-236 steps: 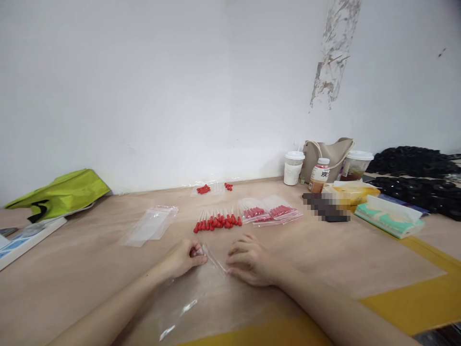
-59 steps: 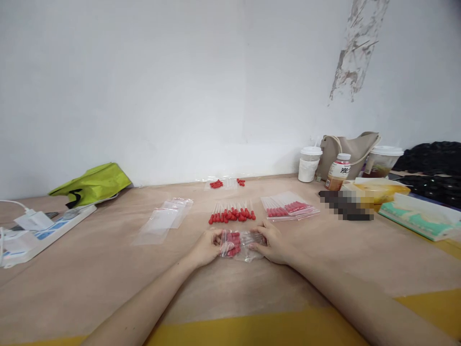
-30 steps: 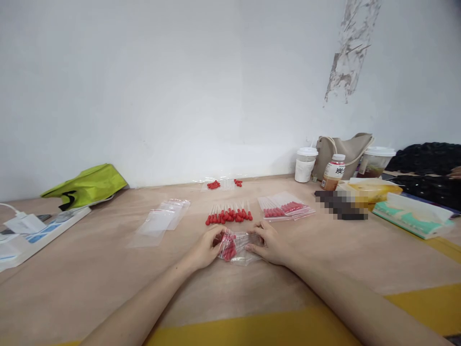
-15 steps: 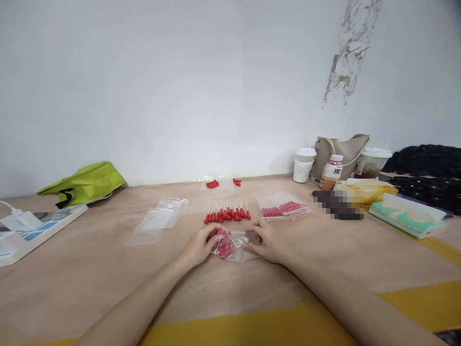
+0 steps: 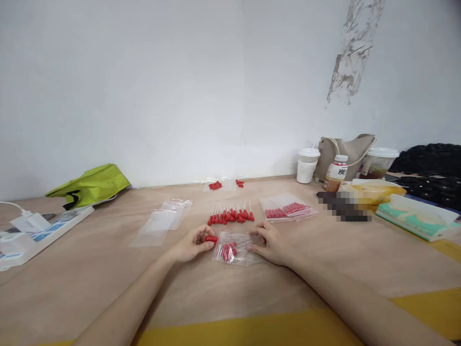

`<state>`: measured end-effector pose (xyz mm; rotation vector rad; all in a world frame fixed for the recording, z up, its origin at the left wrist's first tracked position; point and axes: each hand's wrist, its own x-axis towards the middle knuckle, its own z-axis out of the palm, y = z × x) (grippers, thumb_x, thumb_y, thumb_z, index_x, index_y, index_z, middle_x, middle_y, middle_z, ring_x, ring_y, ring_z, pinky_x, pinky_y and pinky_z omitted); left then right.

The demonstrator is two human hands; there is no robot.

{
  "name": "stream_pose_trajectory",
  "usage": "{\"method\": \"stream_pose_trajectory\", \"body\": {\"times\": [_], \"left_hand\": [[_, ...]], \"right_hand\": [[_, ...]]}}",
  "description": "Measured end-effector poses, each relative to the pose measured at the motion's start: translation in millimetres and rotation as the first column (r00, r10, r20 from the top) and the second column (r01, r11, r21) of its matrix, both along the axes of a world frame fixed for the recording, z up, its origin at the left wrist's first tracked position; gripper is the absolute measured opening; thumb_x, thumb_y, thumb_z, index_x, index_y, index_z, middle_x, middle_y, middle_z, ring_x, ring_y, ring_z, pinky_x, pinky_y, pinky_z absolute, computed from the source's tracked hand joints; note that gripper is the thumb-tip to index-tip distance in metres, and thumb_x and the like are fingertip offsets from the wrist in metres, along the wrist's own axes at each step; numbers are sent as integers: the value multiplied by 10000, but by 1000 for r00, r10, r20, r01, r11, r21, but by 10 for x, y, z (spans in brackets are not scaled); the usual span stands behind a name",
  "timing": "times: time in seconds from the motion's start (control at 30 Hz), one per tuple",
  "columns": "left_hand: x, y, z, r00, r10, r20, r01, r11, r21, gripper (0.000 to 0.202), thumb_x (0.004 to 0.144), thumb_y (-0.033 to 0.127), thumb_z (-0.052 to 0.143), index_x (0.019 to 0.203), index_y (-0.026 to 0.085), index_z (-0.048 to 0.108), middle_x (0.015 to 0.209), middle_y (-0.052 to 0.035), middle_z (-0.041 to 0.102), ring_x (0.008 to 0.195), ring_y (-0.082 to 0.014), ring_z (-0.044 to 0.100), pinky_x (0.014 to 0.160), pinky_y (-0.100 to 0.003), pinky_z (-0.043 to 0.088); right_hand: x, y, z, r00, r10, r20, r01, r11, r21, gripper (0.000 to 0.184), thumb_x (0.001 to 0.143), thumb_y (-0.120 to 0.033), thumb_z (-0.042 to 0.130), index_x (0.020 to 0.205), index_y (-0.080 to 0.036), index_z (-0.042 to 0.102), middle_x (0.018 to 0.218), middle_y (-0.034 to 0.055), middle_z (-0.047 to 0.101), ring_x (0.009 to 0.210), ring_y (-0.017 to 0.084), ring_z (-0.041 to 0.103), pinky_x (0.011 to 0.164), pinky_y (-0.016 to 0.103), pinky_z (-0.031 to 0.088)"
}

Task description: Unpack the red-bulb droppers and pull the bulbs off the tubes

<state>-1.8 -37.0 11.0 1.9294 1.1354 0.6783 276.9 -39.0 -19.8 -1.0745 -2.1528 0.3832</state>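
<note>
A clear zip bag [image 5: 242,262] lies between my hands with several red-tipped sticks inside, their red heads [image 5: 229,252] toward its left, red-lined mouth. One red-tipped stick [image 5: 212,238] pokes out of that mouth. My left hand [image 5: 190,245] has thumb and fingers closed at its red end. On the right side of the bag, my right hand [image 5: 271,242] pinches the plastic between thumb and fingers. Just beyond the hands lies a row of loose red-tipped sticks [image 5: 232,215], heads facing me.
Flat clear bags [image 5: 162,222] lie to the left, filled bags [image 5: 288,209] to the right. Small bags with red pieces [image 5: 215,185] rest by the wall. A power strip [image 5: 50,238] and green pouch [image 5: 90,185] sit left; cups, a bottle [image 5: 335,174] and tissues [image 5: 416,216] sit right.
My left hand has moved left, off the bag's mouth, and now has a red stick end at its fingertips. The bag's mouth shows more plainly. My right hand stays on the bag.
</note>
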Motion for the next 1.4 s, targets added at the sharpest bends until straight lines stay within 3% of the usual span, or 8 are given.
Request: {"method": "stream_pose_trajectory", "body": {"times": [0.1, 0.3, 0.4, 0.5, 0.63, 0.73, 0.87, 1.4], "left_hand": [[-46, 3, 104, 998, 62, 12, -62, 998, -12, 316, 700, 424, 611, 869, 165, 544, 818, -36, 616, 761, -146, 572, 722, -297, 454], [-605, -70, 620, 917, 369, 150, -363, 929, -67, 409, 567, 456, 710, 828, 164, 590, 827, -54, 663, 809, -190, 618, 804, -359, 481], [-687, -56, 693, 779, 556, 289, -599, 796, 82, 431, 562, 438, 712, 868, 160, 589, 885, -64, 668, 810, -187, 627, 795, -349, 491], [-469, 78, 539, 701, 608, 373, -710, 644, 285, 356, 654, 399, 643, 916, 163, 586, 928, -61, 665, 819, -186, 625, 778, -339, 495], [-62, 334, 195, 856, 482, 189, -488, 628, 606, 217, 769, 316, 525, 906, 181, 627, 940, -43, 659, 873, -178, 604, 825, -310, 461], [115, 461, 21, 896, 443, -20, -304, 648, 698, 209, 800, 232, 470, 927, 201, 633, 980, -49, 643, 903, -187, 586, 836, -319, 440], [214, 500, -77, 891, 435, -131, -234, 687, 688, 234, 795, 167, 459, 940, 226, 633, 961, -52, 642, 881, -196, 587, 822, -322, 433], [185, 462, -147, 909, 368, -195, -172, 758, 629, 369, 736, 426, 573, 1044, 224, 596, 1038, -53, 596, 952, -213, 543, 846, -319, 405]], "right_hand": [[2, 5, -5, 1000, -4, -2, 4, 1000, 5, 320, 678, -359, 642, 919, -154, 598, 888, 60, 485, 714, 136, 483, 650, 280, 430], [10, 9, -22, 1000, -6, -12, 6, 1000, -3, 311, 679, -361, 639, 920, -171, 589, 897, 50, 477, 660, 112, 470, 625, 274, 436], [10, 11, -26, 1000, -1, -13, 1, 1000, 0, 308, 683, -369, 633, 921, -178, 587, 896, 48, 479, 661, 115, 473, 626, 277, 438], [10, 16, -35, 1000, 6, -18, -6, 1000, 4, 312, 686, -372, 630, 924, -174, 587, 904, 52, 478, 653, 112, 473, 628, 279, 439], [15, 20, -45, 1000, 9, -20, -9, 1000, 10, 324, 684, -370, 633, 933, -168, 587, 906, 54, 477, 650, 110, 473, 622, 273, 436], [18, 15, -40, 1000, 6, -15, -6, 1000, 12, 325, 683, -371, 636, 928, -164, 588, 898, 59, 483, 671, 120, 475, 636, 279, 437], [13, 7, -22, 1000, 16, -11, -16, 1000, 12, 322, 687, -369, 633, 937, -170, 592, 916, 63, 488, 703, 132, 483, 655, 286, 440], [9, 5, -4, 1000, 17, -5, -17, 1000, -3, 332, 686, -364, 637, 955, -174, 597, 931, 67, 490, 717, 137, 484, 677, 293, 441]]}}
